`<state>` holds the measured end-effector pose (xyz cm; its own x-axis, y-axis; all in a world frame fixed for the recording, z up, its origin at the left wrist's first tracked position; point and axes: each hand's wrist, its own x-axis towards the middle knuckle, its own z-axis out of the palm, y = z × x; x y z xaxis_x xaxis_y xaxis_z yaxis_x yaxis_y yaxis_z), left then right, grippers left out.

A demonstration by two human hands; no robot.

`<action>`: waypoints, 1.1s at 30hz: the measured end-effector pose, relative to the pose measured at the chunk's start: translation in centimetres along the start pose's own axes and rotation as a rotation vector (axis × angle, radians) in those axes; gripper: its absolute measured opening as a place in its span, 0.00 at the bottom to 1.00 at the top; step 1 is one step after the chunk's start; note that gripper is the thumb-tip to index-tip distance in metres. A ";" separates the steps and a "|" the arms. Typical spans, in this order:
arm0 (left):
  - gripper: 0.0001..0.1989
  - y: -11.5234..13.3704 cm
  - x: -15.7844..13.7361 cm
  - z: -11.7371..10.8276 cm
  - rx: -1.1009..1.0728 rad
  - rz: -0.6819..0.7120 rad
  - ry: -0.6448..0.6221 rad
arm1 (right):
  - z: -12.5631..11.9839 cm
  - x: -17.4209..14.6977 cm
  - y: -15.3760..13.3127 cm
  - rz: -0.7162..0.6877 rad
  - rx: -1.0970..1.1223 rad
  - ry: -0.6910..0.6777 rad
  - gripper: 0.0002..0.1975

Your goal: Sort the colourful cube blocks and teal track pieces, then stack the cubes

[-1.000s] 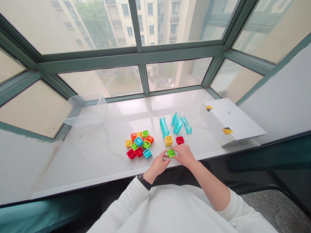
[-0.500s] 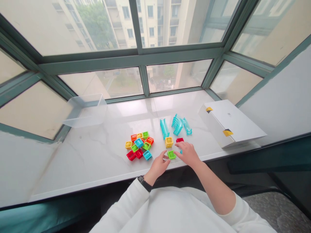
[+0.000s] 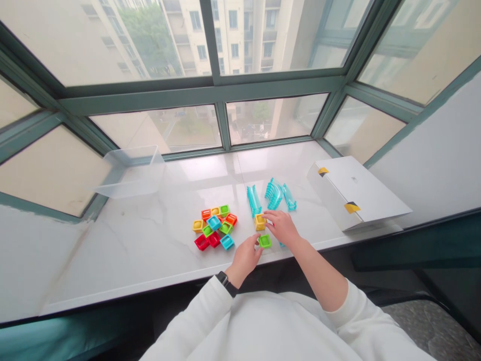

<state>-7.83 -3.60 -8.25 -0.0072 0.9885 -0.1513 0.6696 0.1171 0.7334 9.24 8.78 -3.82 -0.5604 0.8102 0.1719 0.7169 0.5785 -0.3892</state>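
My left hand [image 3: 246, 256] is at the left edge of a green toy block [image 3: 265, 241]. Its thumb and fingers are apart, with the tips touching or almost touching the block, which lies on the white sill. Just beyond, my right hand [image 3: 284, 228] has its thumb and fingertips on the right side of a yellow cube-shaped block [image 3: 259, 222]. A red block [image 3: 273, 225] shows only as a sliver under the right hand. Part of a blue piece [image 3: 281, 244] peeks out below that hand.
A heap of coloured blocks [image 3: 214, 223] lies to the left. Behind the yellow block are clear turquoise track pieces [image 3: 254, 200], one of them curved [image 3: 274, 194]. A transparent bin [image 3: 131, 188] stands back left, a white box [image 3: 361, 188] right. Windows border the marble sill [image 3: 150, 250].
My right hand has moved left and away from me, from beside the green block to the yellow block, now covering most of the red block. My left hand has barely moved.
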 end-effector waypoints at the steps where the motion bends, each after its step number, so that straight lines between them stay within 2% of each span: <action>1: 0.26 0.0 0.0 0.0 0.005 -0.001 -0.001 | 0.0 0.1 0.1 -0.003 -0.001 0.001 0.13; 22: 0.26 0.4 -0.2 -0.4 -0.025 -0.024 -0.025 | -0.1 0.1 0.0 -0.004 -0.010 -0.007 0.12; 28: 0.26 0.3 -0.2 -0.3 -0.025 -0.022 -0.029 | 0.0 0.0 0.1 -0.010 0.023 0.019 0.14; 33: 0.29 0.4 -0.7 -0.6 -0.039 -0.017 -0.012 | -1.0 -0.4 -0.6 -0.013 0.071 0.085 0.15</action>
<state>-8.03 -4.14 -7.44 -0.0094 0.9850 -0.1722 0.6402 0.1382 0.7557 9.45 8.15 -2.74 -0.5303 0.8093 0.2525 0.6766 0.5835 -0.4491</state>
